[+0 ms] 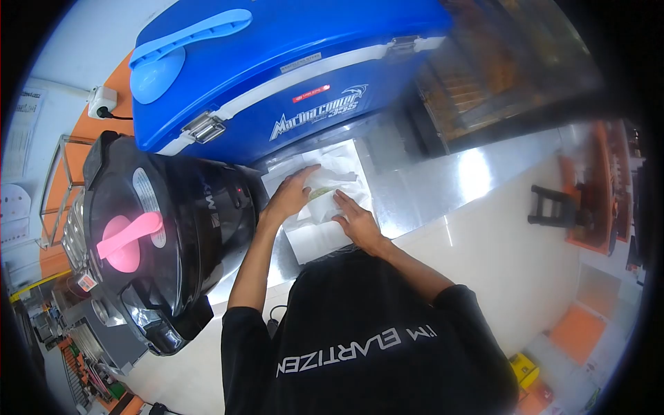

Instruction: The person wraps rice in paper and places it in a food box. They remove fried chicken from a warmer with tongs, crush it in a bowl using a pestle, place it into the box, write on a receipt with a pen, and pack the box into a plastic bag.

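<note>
White paper sheets (315,242) lie on the steel counter in front of me. On top of them is a thin, whitish, crumpled wrapper (335,166) with something greenish (319,193) showing inside; its kind I cannot make out. My left hand (290,196) rests at the wrapper's left side, fingers stretched and thumb apart. From the right, my right hand (358,221) touches the wrapper's lower right part with its fingertips, the fingers extended and the thumb spread from them.
A blue cooler box (325,104) stands behind the paper, with a light blue scoop (158,75) on its lid. Left of me is a large black cooker (173,207) bearing a pink scoop (123,242). The steel counter (443,187) continues right towards a glass-fronted case (498,76). A dark stool (551,205) stands on the floor.
</note>
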Available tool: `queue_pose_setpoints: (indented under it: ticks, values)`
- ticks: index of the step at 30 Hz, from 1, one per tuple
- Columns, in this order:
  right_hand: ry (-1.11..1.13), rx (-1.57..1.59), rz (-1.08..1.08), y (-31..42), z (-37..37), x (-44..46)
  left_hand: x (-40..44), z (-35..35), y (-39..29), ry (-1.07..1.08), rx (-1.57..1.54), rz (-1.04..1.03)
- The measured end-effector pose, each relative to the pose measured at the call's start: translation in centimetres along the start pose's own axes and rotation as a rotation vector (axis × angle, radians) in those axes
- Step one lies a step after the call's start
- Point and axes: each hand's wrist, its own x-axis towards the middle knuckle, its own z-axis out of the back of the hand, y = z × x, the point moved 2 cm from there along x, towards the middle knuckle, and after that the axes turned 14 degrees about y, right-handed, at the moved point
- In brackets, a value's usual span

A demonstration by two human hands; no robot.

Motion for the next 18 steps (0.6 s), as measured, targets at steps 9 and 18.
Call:
queue_pose_setpoints:
  ticks: [9, 18]
  values:
    - [-0.243, -0.07, -0.028, -2.0, 2.9, 2.3, -5.4, -6.2, 0.0, -0.173, -0.111, 0.073]
    - [-0.037, 0.282, -0.181, -6.5, 4.3, 3.5, -7.4, -6.9, 4.3, -0.251, 0.125, 0.227]
